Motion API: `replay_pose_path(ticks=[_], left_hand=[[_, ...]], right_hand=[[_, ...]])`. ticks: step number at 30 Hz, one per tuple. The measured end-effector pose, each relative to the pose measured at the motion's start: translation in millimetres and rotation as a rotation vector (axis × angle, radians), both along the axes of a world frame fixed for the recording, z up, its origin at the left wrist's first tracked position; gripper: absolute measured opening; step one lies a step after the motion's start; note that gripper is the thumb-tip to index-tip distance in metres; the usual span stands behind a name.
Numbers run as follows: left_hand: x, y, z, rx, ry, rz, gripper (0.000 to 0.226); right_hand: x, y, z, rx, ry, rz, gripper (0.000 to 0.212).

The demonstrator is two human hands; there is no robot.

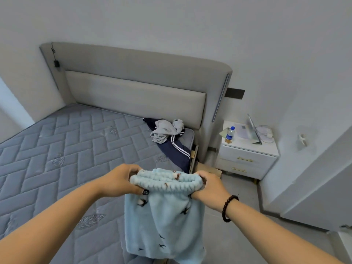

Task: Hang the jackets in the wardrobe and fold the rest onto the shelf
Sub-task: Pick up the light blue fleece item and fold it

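Note:
I hold up light blue fleece trousers (163,221) with small dark bird prints by their elastic waistband. My left hand (122,180) grips the waistband's left end and my right hand (209,187) grips its right end, so the legs hang down over the bed's near right corner. Farther back on the mattress (57,149), near the headboard, a navy jacket with white stripes (177,151) lies spread out, and a crumpled grey garment (165,130) sits on top of it.
A padded beige headboard (133,96) backs the bed. A white nightstand (247,155) at the right carries a water bottle (230,134) and a propped tablet. A white door or wardrobe panel (323,187) stands at the far right over grey floor.

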State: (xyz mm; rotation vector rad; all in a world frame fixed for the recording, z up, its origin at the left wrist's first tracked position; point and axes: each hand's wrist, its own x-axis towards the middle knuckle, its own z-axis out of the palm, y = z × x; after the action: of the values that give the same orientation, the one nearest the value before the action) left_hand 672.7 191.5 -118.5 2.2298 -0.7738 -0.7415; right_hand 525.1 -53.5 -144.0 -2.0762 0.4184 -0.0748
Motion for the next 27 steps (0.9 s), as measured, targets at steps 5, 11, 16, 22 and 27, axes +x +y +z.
replay_pose_path(ticks=[5,11,16,22,27], left_hand=[[81,-41,-70,0.075,0.127,-0.035,0.036],[179,-91,-191,0.12,0.184,0.032,0.031],[235,-133,-284,0.101,0.122,0.188,0.025],[219,-143,-380,0.07,0.079,0.41,0.069],[156,-105,-442,0.127,0.075,0.451,0.107]], right_hand=[[73,-31,-71,0.033,0.131,-0.083,0.019],[180,-73,-185,0.032,0.267,-0.141,0.021],[261,-100,-279,0.006,0.312,-0.169,0.023],[297,-93,-347,0.114,0.253,-0.282,0.035],[279,-73,-394,0.089,0.251,-0.282,0.056]])
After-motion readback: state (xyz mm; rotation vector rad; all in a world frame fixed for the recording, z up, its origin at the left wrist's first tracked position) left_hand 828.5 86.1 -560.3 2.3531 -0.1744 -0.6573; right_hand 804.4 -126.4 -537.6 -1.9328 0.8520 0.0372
